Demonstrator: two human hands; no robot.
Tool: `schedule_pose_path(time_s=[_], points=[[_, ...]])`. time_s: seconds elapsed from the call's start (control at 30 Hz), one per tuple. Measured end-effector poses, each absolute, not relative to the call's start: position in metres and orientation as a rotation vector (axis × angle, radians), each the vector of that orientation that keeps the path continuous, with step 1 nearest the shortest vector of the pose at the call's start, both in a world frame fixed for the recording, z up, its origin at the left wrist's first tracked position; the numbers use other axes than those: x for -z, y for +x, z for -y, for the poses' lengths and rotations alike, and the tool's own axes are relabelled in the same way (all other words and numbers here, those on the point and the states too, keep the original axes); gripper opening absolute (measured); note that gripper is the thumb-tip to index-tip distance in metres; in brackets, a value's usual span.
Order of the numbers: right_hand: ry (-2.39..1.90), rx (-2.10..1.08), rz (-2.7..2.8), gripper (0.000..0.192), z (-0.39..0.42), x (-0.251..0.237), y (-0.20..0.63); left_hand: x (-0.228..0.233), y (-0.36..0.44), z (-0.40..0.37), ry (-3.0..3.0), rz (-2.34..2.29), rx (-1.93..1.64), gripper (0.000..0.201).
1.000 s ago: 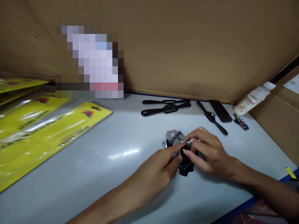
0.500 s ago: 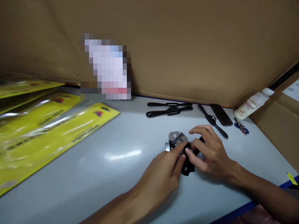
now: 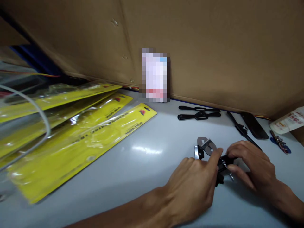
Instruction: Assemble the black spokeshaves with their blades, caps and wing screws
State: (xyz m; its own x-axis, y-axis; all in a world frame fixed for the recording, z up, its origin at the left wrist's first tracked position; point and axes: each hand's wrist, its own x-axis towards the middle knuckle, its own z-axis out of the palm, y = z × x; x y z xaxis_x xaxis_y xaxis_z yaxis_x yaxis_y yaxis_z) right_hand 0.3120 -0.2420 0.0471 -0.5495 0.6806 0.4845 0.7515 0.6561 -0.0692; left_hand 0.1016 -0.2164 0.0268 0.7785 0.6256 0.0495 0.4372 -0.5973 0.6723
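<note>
A small black tool with a silver metal blade plate point(image 3: 206, 146) lies on the pale table point(image 3: 152, 158) at the right. My left hand point(image 3: 194, 186) presses on it from the near side, fingers over the black body. My right hand point(image 3: 251, 166) grips the same tool from the right, pinching a small part at its middle. Much of the black body is hidden under my fingers.
Yellow blister-pack cards point(image 3: 78, 133) in clear plastic lie stacked at the left. Two black handled tools point(image 3: 198, 115) lie by the cardboard wall point(image 3: 213, 47); another black tool point(image 3: 242, 129), a dark flat phone-like object point(image 3: 254, 126), keys point(image 3: 280, 141) and a white bottle point(image 3: 288, 122) sit at the right.
The view has swung left, so everything sits further right in the picture and more yellow packs show. Both hands remain on the small tool, my left now covering more of it.
</note>
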Motion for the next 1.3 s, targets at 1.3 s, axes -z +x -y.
schedule_pose_path(time_s=[1.3], points=[[-1.659, 0.151, 2.278, 0.021, 0.231, -0.042, 0.315, -0.027, 0.083, 0.151, 2.690, -1.443, -0.261, 0.018]])
